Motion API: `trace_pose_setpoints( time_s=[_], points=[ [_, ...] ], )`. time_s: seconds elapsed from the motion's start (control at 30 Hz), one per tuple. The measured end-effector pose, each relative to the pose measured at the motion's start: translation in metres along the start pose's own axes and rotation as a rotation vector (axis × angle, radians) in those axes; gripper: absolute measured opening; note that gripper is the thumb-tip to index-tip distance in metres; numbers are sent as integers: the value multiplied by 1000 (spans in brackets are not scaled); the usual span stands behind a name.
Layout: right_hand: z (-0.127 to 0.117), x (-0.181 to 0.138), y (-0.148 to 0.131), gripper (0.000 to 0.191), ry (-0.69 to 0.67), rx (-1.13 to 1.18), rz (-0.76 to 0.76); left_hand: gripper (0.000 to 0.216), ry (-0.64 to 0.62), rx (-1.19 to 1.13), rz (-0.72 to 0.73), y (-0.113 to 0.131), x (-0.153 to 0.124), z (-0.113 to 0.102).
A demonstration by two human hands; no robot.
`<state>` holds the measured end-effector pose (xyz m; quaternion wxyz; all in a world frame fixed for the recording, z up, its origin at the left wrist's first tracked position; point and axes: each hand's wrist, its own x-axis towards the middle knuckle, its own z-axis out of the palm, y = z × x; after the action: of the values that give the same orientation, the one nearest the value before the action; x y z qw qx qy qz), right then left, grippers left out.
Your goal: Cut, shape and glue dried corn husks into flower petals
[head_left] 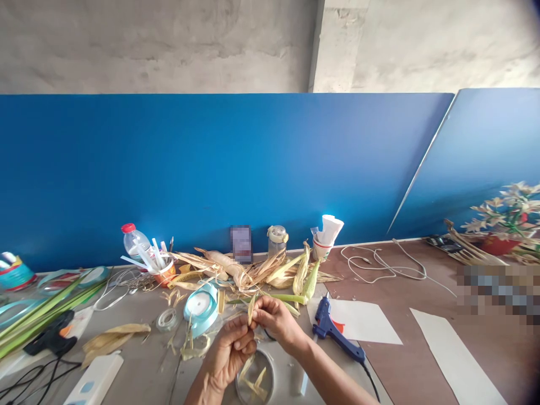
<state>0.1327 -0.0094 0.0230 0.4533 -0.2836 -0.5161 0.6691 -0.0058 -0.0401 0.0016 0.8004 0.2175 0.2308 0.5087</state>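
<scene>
Between my two hands a small pointed strip of dried corn husk (252, 308) stands upright. My right hand (276, 319) pinches it between thumb and fingertips. My left hand (233, 350) is closed around its lower end, with the other fingers curled in. Just beneath them sits a round clear dish (273, 376) with several cut husk pieces (256, 385) inside. A heap of dried and green corn husks (270, 275) lies beyond my hands. To the left of them is a roll of light blue ribbon (201, 306).
On the right, a blue glue gun (331, 326) rests by white paper (367, 322). Cups, a bottle (135, 242) and a jar (277, 241) line the blue partition (211, 169). Left are a black glue gun (53, 334), a power strip (95, 379) and cables.
</scene>
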Motion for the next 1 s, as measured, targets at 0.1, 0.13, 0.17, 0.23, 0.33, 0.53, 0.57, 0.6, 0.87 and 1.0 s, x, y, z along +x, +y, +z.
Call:
trace_pose_setpoints(
  time_s=[0.1, 0.13, 0.17, 0.23, 0.33, 0.53, 0.57, 0.6, 0.87, 1.0],
  points=[
    [1, 1, 3, 28, 30, -58, -28, 12, 7, 17, 5, 0, 0, 1],
    [1, 1, 3, 28, 36, -89, -47, 13, 13, 22, 9, 0, 0, 1],
    [1, 1, 3, 29, 43, -125, -66, 13, 20, 28, 17, 0, 1, 1],
    [-1, 1, 1, 31, 62, -195, -107, 15, 43, 34, 39, 0, 2, 1],
    [-5, 2, -1, 33, 170, -231, -140, 14, 93, 29, 87, -1, 5, 0],
    [-2, 1, -2, 35, 338, -183, -146, 21, 241, 77, 218, -3, 9, 4],
    [0, 0, 0, 35, 330, -195, -158, 21, 260, 87, 231, -3, 9, 6],
    [2, 0, 1, 34, 323, -218, -177, 21, 273, 95, 240, -3, 9, 7],
    [2, 3, 23, 29, 357, -293, -216, 18, 287, 113, 235, -4, 8, 13],
    [4, 4, 26, 27, 339, -276, -200, 18, 273, 118, 225, -5, 8, 14]
  ],
)
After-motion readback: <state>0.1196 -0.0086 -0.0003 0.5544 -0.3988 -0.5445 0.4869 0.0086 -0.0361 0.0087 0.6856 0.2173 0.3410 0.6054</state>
